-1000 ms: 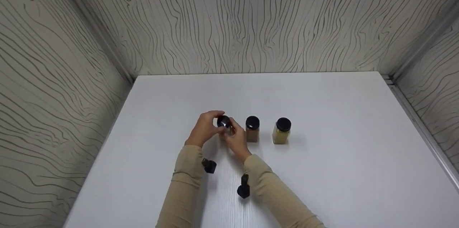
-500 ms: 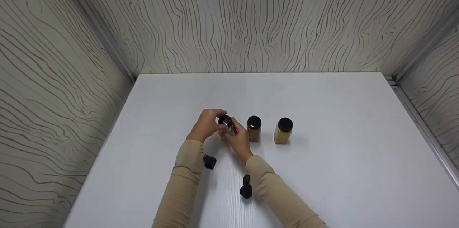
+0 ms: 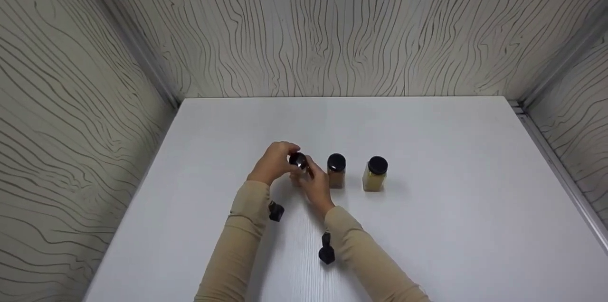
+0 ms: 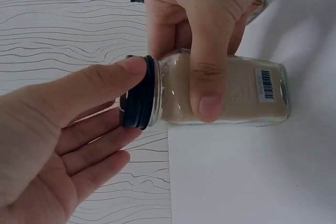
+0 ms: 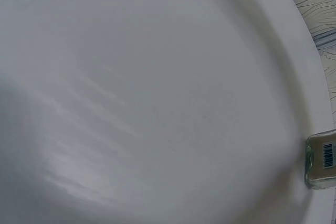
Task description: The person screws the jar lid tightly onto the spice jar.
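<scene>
A square glass jar [image 4: 241, 90] of beige powder, with a black lid [image 4: 139, 95] and a barcode sticker, is between both hands. My left hand [image 3: 274, 163] pinches the lid between thumb and fingers. My right hand [image 3: 315, 185] grips the glass body, its thumb [image 4: 209, 87] lying across the side in the left wrist view. Only the jar's base end shows at the edge of the right wrist view. In the head view the hands cover most of the body. Whether the base touches the table is hard to tell.
Right of my hands stand a jar of brown powder [image 3: 336, 178] and a jar of yellowish powder [image 3: 373, 182], both upright and black-lidded. The brown one is close beside my right hand. The white table [image 3: 451, 207] meets a wood-patterned wall [image 3: 332, 31] at the back.
My left hand and wrist have shifted slightly forward and turned a little at the lid. The right hand keeps its grip on the jar. The other two jars stand where they were.
</scene>
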Available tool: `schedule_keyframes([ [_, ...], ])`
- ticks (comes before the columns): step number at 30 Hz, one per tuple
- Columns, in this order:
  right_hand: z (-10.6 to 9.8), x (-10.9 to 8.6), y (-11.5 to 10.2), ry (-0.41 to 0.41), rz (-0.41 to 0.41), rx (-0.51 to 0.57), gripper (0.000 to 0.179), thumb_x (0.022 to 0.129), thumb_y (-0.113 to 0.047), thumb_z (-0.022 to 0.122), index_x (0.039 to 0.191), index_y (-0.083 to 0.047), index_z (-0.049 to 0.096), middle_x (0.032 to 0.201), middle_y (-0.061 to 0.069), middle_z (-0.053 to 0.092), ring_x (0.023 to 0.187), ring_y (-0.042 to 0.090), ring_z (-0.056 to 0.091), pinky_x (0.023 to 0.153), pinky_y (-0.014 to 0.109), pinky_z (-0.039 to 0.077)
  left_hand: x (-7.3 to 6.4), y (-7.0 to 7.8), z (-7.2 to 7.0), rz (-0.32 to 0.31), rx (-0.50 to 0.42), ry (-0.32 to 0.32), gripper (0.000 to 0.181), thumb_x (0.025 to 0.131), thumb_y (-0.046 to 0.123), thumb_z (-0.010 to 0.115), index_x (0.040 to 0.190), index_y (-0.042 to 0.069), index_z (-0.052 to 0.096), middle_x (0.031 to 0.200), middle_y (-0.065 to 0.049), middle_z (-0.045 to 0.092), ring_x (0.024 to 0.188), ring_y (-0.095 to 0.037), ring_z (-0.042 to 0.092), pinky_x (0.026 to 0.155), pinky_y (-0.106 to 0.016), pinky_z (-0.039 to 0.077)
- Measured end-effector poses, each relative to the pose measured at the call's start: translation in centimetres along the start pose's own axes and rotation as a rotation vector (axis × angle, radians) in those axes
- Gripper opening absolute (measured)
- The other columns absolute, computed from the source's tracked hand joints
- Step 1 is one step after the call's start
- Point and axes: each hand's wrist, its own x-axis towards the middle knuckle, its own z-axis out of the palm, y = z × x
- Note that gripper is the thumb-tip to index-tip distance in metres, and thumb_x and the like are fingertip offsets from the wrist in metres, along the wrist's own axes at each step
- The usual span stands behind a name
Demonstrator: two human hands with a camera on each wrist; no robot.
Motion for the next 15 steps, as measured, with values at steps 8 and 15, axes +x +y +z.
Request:
schedule_keyframes([
  [8, 0.26, 0.32, 0.09, -0.019, 0.074, 0.004, 0.053, 0.085, -0.010, 0.072, 0.133, 0.004, 0.053, 0.133, 0.025, 0.058, 0.126, 0.040, 0.054, 0.105, 0.047, 0.048, 0.22, 0.16, -0.08, 0.052, 0.057, -0.002, 0.036, 0.074, 0.003, 0.080, 0.108, -0.004, 0.070, 0.108, -0.017, 0.072, 0.103, -0.028, 0.068, 0.093, -0.035, 0.058],
  [15, 0.22, 0.30, -0.13, -0.028, 0.083, 0.000, 0.052, 0.085, -0.008, 0.071, 0.133, 0.002, 0.054, 0.134, 0.024, 0.058, 0.129, 0.039, 0.053, 0.108, 0.045, 0.046, 0.33, 0.50, -0.16, 0.032, 0.069, -0.026, 0.040, 0.075, 0.001, 0.079, 0.113, -0.005, 0.068, 0.114, -0.019, 0.070, 0.110, -0.031, 0.066, 0.100, -0.038, 0.055],
])
